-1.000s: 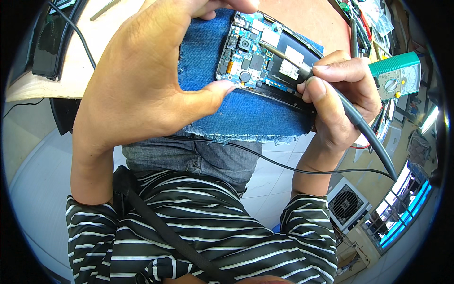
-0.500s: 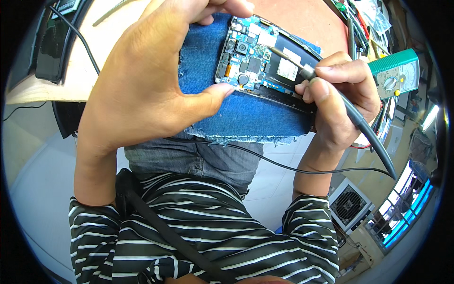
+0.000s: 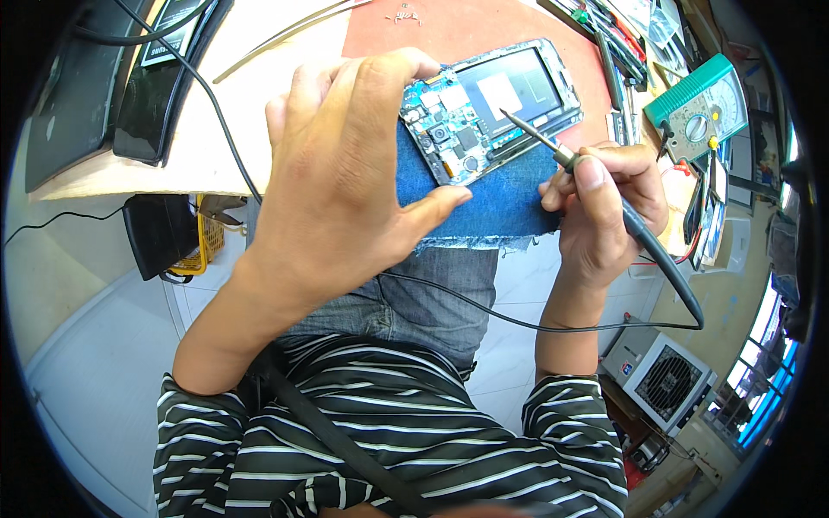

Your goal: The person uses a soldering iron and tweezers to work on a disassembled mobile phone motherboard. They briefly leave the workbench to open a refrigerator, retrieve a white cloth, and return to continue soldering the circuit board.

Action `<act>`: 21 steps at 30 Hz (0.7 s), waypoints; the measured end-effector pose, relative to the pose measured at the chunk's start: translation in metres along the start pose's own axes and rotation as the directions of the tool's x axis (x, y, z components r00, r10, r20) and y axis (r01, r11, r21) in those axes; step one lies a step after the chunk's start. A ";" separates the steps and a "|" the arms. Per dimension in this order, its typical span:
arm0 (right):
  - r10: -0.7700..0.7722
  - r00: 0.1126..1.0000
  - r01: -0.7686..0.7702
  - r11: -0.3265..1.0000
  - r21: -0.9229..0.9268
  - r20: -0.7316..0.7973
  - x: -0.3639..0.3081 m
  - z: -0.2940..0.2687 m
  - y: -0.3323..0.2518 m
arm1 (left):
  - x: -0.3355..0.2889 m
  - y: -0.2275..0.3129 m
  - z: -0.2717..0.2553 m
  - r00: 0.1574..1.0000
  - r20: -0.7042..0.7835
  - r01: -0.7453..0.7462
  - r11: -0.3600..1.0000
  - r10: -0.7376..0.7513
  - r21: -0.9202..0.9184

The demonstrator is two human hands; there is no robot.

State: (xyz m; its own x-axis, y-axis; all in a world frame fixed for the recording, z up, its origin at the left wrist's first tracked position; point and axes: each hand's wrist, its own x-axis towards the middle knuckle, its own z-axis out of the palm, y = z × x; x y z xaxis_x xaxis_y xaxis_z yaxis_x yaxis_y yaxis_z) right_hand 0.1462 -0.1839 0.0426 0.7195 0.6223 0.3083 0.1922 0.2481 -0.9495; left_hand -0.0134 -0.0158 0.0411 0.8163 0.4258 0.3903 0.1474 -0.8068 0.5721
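An opened smartphone [image 3: 537, 84] lies at a slant on a piece of blue denim [image 3: 509, 203], its blue circuit board [image 3: 455, 129] and dark battery bay bared. My left hand [image 3: 345, 164] spans the board end, fingertips at the far edge and thumb by the near edge, gripping it. In my right hand [image 3: 609, 203] is a soldering iron [image 3: 635, 220], held like a pen with its cable trailing down and left. The iron's thin tip points at the phone over the edge of the battery bay; whether it touches cannot be made out.
A green-cased analog multimeter [image 3: 695, 125] sits at the right, beside several hand tools [image 3: 609, 60]. Small metal bits [image 3: 403, 15] lie on the reddish mat [image 3: 371, 39]. Black device cases [image 3: 177, 82] and a black cable [image 3: 216, 112] occupy the left.
The phone has turned and now sits farther right and lower in view. The iron's tip has moved off the circuit board toward the battery bay. My left hand has shifted right with the phone.
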 end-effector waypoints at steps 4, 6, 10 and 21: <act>0.007 1.000 -0.004 0.994 -0.108 0.024 0.002 0.001 0.001 | -0.004 0.008 0.012 0.997 -0.032 0.075 0.997 -0.075 0.017; 0.002 0.997 0.010 0.986 -0.166 0.071 0.004 0.001 0.002 | -0.005 0.008 0.013 0.997 -0.046 0.063 0.998 -0.063 0.012; 0.017 0.998 -0.012 0.996 -0.085 0.068 0.002 0.003 0.002 | -0.006 0.004 0.011 0.997 -0.067 0.029 0.999 -0.031 -0.020; 0.030 0.994 -0.011 0.983 -0.183 0.103 0.002 0.004 0.006 | -0.006 -0.003 0.013 0.999 -0.043 0.013 0.999 -0.015 -0.045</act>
State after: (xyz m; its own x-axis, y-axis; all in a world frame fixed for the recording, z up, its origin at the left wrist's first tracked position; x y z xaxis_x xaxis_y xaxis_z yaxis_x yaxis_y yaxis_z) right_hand 0.1459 -0.1782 0.0381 0.6524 0.7027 0.2839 0.3032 0.1013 -0.9475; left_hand -0.0119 -0.0217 0.0279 0.7889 0.4555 0.4125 0.1330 -0.7818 0.6091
